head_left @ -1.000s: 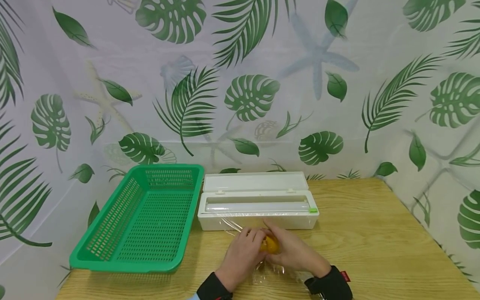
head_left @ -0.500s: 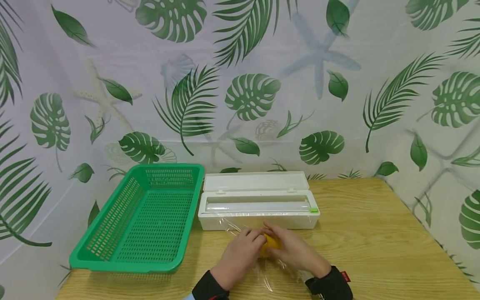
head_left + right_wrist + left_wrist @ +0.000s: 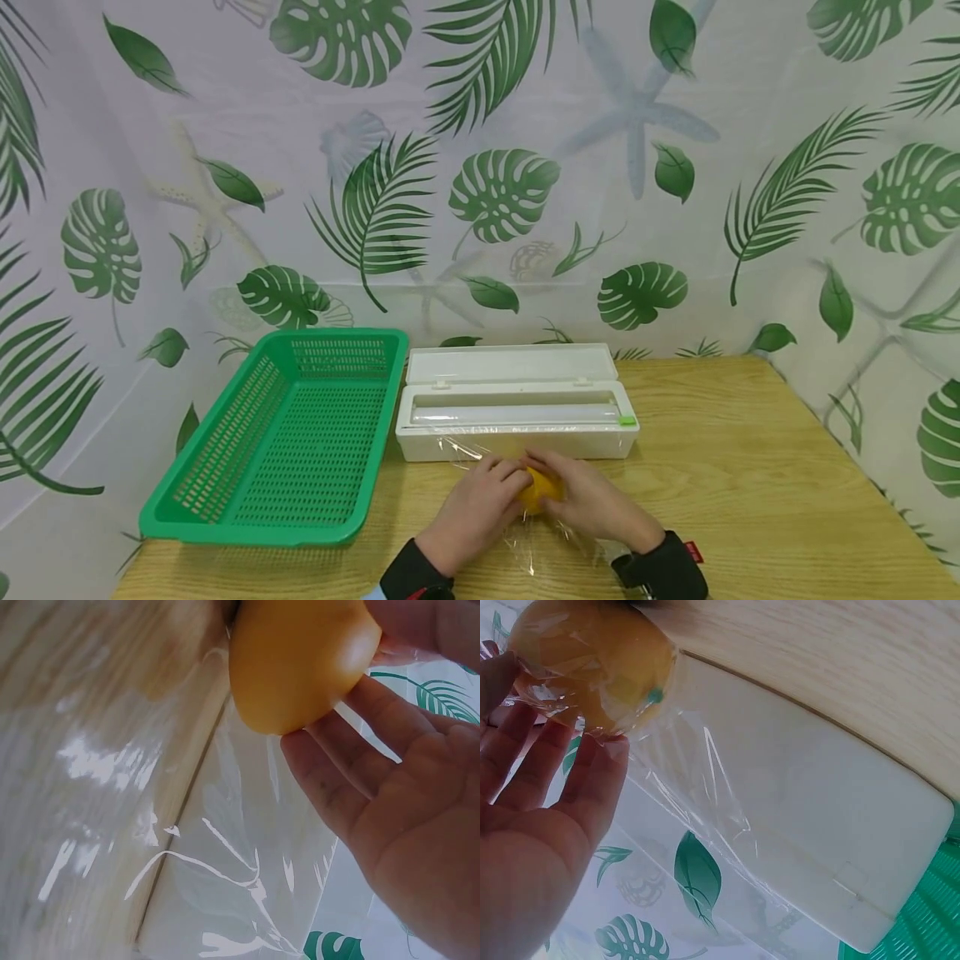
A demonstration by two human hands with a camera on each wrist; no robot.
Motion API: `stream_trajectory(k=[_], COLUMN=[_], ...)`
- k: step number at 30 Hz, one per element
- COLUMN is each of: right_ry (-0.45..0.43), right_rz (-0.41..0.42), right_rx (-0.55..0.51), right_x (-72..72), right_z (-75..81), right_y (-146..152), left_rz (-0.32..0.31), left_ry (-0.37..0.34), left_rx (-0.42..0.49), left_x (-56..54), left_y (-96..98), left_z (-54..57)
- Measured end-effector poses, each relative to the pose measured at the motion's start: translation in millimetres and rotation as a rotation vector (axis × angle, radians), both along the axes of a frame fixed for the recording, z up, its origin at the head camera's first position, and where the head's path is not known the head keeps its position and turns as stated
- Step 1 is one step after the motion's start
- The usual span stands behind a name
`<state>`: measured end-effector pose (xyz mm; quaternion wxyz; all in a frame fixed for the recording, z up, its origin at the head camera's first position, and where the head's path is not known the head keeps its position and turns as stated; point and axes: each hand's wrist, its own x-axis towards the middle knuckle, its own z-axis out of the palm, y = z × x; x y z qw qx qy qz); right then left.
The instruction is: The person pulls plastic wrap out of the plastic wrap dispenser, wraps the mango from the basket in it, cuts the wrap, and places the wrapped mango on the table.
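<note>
Between both hands is a smooth, round orange [image 3: 542, 490] with a small green spot that shows in the left wrist view. My left hand [image 3: 480, 504] holds one side of it, fingertips pressing crinkled cling film [image 3: 697, 780] against the skin. The right hand [image 3: 592, 500] holds the other side with thumb and fingers, where the skin looks bare in the right wrist view. Film stretches from the orange back to a white cling film box [image 3: 517, 446]. Its lid stands open, and a film roll [image 3: 517, 413] lies inside.
A green plastic basket [image 3: 348, 527] with perforated sides stands left of the box, close beside it. A bright green tab [image 3: 627, 421] sits at the box's right end. Behind the wooden table [image 3: 750, 467] hangs a leaf-patterned cloth [image 3: 525, 283].
The left hand has shifted slightly left and down, and more of the orange shows between the hands. Film beneath the hands has changed its folds. Box and basket stay put.
</note>
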<state>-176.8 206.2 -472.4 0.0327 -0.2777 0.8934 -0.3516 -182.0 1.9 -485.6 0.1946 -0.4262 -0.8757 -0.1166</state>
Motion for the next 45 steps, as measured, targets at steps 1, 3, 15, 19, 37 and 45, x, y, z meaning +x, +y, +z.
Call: stream_trajectory(k=[1, 3, 15, 19, 37, 45], right_ry=[-0.001, -0.008, -0.068, -0.043, -0.265, -0.405], right_rz=[0.002, 0.007, 0.021, -0.013, -0.124, 0.066], right_rx=[0.002, -0.001, -0.096, -0.044, 0.166, -0.067], right_x=[0.3, 0.5, 0.1, 7.0, 21.6, 14.7], right_z=[0.5, 1.2, 4.4, 14.4, 10.1, -3.7], right_y=[0, 1, 14, 26, 80, 86], left_rz=[-0.001, -0.005, -0.008, -0.014, -0.005, 0.006], left_ry=[-0.001, -0.003, -0.001, -0.007, -0.032, -0.045], left_rx=[0.001, 0.006, -0.012, -0.006, -0.001, -0.019], left_x=[-0.3, -0.7, -3.4, -3.7, -2.8, -2.4], left_y=[-0.2, -0.5, -0.1, 1.1, -0.6, 1.2], left_z=[-0.1, 0.0, 1.1, 1.4, 4.0, 1.4])
